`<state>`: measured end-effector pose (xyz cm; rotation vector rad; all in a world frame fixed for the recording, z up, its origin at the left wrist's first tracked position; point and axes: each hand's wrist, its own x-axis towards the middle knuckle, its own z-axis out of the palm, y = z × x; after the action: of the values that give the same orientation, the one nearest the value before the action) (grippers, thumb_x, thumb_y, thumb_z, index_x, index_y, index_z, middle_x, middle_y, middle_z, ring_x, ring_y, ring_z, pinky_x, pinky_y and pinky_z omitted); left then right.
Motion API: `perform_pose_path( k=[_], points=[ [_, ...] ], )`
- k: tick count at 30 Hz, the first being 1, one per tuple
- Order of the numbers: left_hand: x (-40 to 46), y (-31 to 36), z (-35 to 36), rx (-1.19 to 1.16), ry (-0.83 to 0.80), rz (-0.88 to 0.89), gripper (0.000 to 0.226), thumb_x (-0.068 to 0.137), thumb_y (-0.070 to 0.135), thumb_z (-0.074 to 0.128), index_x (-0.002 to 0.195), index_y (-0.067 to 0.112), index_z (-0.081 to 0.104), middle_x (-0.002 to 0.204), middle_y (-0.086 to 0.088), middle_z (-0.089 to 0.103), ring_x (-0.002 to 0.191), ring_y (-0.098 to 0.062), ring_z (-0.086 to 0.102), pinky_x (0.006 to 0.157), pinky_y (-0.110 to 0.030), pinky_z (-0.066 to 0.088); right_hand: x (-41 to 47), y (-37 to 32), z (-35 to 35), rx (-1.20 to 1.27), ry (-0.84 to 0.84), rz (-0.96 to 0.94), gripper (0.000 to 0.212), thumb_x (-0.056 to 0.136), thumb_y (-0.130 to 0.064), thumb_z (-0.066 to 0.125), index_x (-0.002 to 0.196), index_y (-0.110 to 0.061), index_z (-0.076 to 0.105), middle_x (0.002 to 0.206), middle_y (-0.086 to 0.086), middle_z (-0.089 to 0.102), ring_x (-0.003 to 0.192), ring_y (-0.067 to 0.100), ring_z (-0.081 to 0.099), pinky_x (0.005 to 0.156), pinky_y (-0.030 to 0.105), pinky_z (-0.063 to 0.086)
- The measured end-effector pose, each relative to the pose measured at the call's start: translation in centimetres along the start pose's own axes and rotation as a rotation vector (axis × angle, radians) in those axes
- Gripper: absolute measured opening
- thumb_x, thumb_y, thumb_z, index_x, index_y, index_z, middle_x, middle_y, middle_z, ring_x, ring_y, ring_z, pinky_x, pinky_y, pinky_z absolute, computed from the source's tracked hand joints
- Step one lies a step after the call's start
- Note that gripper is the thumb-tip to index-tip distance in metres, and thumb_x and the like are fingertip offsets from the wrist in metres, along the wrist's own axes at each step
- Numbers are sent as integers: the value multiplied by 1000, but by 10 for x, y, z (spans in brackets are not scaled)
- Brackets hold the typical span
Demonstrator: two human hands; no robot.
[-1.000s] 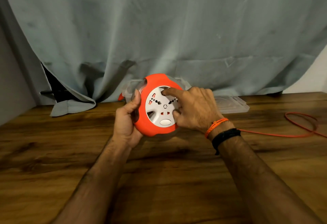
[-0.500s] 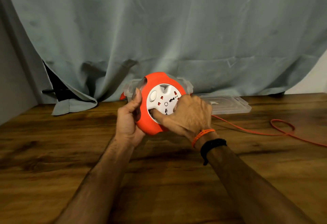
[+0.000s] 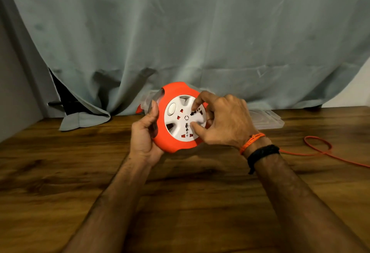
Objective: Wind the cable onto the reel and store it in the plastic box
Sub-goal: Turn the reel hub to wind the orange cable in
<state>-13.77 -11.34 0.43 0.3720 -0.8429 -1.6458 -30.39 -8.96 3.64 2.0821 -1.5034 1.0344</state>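
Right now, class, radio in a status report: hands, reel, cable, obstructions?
Left hand grips reel; right hand fingers on white hub. Cable loose on table. Nothing blocking.

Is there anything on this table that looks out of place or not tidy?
Only one thing stands out: the thin orange cable lies loose on the wooden table at the right, with a loop in it, not yet wound onto the orange and white round cable reel. Nothing looks spilled or damaged.
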Motion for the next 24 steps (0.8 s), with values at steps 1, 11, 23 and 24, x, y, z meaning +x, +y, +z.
perform_pose_path(
  k=[1,11,23,24],
  points=[
    [0,-1,0,6,-7,-3,51,94,39,45,128,4,60,122,-20,68,111,-37,66,88,-59,52,0,1,-2,-15,-14,-30,40,59,-43,61,98,-33,59,53,-9,52,66,23,62,67,35,52],
    [3,-3,-4,24,11,21,65,84,39,56,139,4,53,132,-22,62,123,-39,59,102,-59,45,-1,5,8,-188,-56,-128,63,65,-29,65,127,-37,55,75,6,69,77,34,65,62,31,37],
    [2,-3,2,6,28,42,59,84,35,54,133,3,57,126,-21,65,114,-35,65,90,-53,55,-7,-3,11,-209,25,76,59,53,-66,67,98,-29,71,80,8,70,82,32,66,66,31,36],
    [2,-1,3,-11,28,47,60,83,35,54,133,2,56,126,-20,65,115,-35,64,90,-52,55,-9,-10,16,-179,39,154,62,53,-74,63,88,-23,71,81,9,69,82,32,65,67,31,36]
  ],
)
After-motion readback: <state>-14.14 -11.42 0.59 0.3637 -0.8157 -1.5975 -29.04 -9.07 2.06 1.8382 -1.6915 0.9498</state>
